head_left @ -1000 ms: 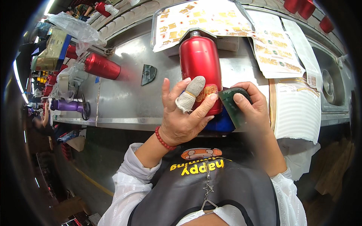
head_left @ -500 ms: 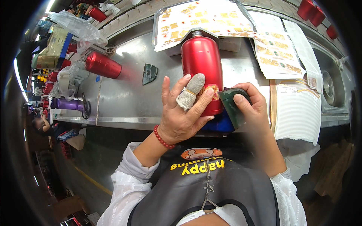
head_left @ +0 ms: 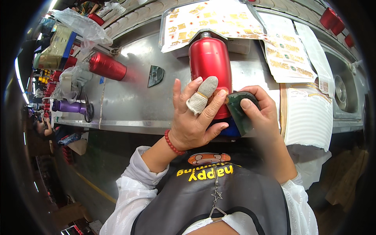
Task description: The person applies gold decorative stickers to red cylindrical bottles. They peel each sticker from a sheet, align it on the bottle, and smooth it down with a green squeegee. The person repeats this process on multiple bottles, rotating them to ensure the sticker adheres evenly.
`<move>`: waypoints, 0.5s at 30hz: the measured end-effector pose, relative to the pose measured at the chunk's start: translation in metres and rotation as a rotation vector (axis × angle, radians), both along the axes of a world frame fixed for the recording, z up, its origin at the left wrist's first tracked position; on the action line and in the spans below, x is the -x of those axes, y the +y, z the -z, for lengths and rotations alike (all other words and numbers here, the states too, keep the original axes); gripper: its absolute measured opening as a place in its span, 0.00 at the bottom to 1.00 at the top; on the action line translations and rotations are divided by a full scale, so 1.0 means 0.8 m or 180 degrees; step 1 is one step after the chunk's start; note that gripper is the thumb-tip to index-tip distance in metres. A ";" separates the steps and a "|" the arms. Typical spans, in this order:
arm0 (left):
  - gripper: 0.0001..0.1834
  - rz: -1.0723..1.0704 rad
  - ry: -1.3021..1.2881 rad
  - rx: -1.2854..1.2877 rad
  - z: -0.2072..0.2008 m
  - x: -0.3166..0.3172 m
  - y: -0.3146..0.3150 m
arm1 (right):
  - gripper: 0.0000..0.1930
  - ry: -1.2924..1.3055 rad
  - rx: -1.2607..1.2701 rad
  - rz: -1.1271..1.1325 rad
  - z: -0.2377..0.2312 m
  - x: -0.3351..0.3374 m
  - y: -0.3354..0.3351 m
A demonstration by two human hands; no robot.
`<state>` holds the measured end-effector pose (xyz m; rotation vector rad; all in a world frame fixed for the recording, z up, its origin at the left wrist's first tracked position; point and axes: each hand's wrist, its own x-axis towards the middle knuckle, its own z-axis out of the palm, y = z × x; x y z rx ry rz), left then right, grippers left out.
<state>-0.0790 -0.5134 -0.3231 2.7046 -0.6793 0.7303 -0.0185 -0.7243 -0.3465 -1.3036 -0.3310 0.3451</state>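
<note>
A shiny red metal bottle [head_left: 210, 58] lies in front of me on the steel bench, its neck pointing away. My left hand [head_left: 196, 113] rests on its near end with fingers spread; a grey cloth finger cover [head_left: 202, 95] is on one finger. Under those fingertips a gold-edged decal is mostly hidden. In my right hand [head_left: 260, 107] a flat dark green scraper [head_left: 241, 109] is pinched between thumb and fingers, its edge against the bottle's lower right side. Something blue [head_left: 230, 127] shows beneath the bottle's base.
Decal sheets [head_left: 211, 19] lie behind the bottle, more [head_left: 288, 58] to the right beside a sink [head_left: 344, 92]. On the left are another green scraper [head_left: 156, 75], a red bottle [head_left: 107, 65] and a purple bottle [head_left: 70, 106]. Red bottles [head_left: 332, 21] stand on the slatted conveyor [head_left: 137, 15].
My left hand has shifted slightly right, and its fingers now cover more of the decal. The scraper has moved a little left. Red bottles on the conveyor have moved along.
</note>
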 end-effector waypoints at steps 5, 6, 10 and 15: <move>0.35 0.0033 0.0001 -0.0077 0.000 0.001 -0.002 | 0.12 0.0037 -0.0028 0.0050 0.003 0.003 -0.002; 0.34 0.0051 0.0016 -0.0079 0.001 0.001 -0.002 | 0.12 0.0052 -0.0007 0.0079 0.006 0.003 -0.003; 0.32 -0.0058 -0.0138 0.0301 0.006 0.006 -0.002 | 0.11 0.0204 -0.0011 0.0106 0.009 0.002 -0.005; 0.27 -0.0102 -0.0443 -0.0404 0.010 0.003 -0.008 | 0.11 0.0237 -0.0063 0.0229 0.015 0.001 -0.006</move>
